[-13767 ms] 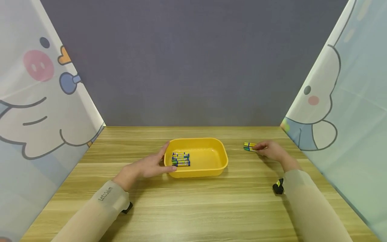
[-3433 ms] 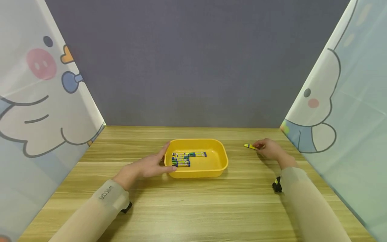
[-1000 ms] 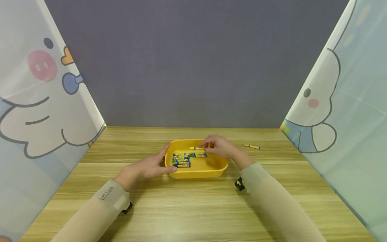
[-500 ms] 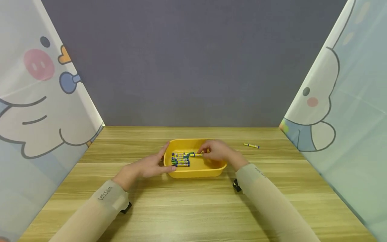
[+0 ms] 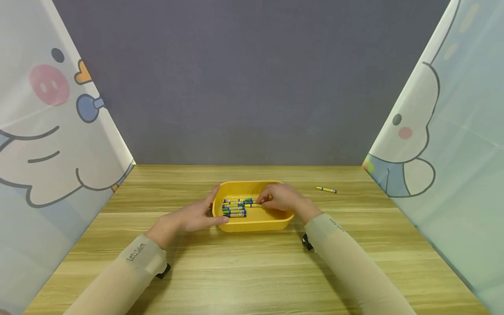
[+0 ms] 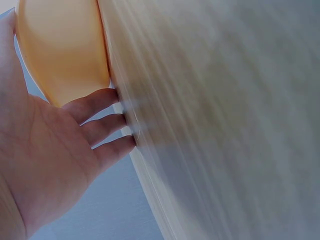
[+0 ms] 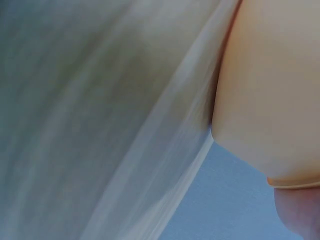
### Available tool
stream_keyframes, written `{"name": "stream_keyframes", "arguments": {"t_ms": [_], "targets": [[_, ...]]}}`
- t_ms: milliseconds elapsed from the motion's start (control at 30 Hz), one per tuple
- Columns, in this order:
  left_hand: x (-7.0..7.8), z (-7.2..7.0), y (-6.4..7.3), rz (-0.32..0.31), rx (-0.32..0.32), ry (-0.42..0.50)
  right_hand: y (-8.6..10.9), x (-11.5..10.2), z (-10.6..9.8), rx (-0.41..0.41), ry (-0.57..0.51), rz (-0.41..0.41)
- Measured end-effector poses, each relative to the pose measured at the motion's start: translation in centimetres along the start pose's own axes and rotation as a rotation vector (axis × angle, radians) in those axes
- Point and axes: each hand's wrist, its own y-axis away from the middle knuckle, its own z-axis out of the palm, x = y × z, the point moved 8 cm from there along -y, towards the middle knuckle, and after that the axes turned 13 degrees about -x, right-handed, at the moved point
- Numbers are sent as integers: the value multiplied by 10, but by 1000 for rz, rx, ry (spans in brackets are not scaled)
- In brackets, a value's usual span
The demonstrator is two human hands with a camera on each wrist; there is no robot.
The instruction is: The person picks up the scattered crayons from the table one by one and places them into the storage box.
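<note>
A yellow plastic tray stands on the table in the head view. Several crayons with yellow-and-blue wrappers lie side by side at its left end. My left hand rests spread against that end, thumb along the front rim; in the left wrist view, its other fingertips touch the tabletop beside the tray wall. Reaching inside over the right rim, my right hand pinches a yellow crayon low in the tray, beside other crayons. The tray wall hides most of this hand from the right wrist view.
One more yellow crayon lies on the wooden table, right of the tray. A dark grey panel rises behind the table. Cartoon-printed sheets flank both sides.
Over the earlier frames, crayons have gone from the table into the tray, leaving one outside. During the last second my right hand has lowered its crayon and moved it slightly nearer me. My left hand stays put.
</note>
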Motion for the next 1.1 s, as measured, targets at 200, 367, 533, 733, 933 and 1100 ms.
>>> {"name": "stream_keyframes", "arguments": {"t_ms": [200,367,533,733,933,1100], "targets": [[0,0,0,-14,3,-7,2,-1,-1,-1,2,9],[1,0,1,-9,8,-5,2,-1,-2,7,-6,12],[1,-1,1,-5,10,0,1,2,-1,19,-54,15],[0,0,1,-9,10,-3,2,4,-3,57,-163,1],[-1,0,1,-10,2,1,11,14,-18,167,-454,-26],[0,0,2,-18,-2,4,29,32,-33,241,-496,5]]}}
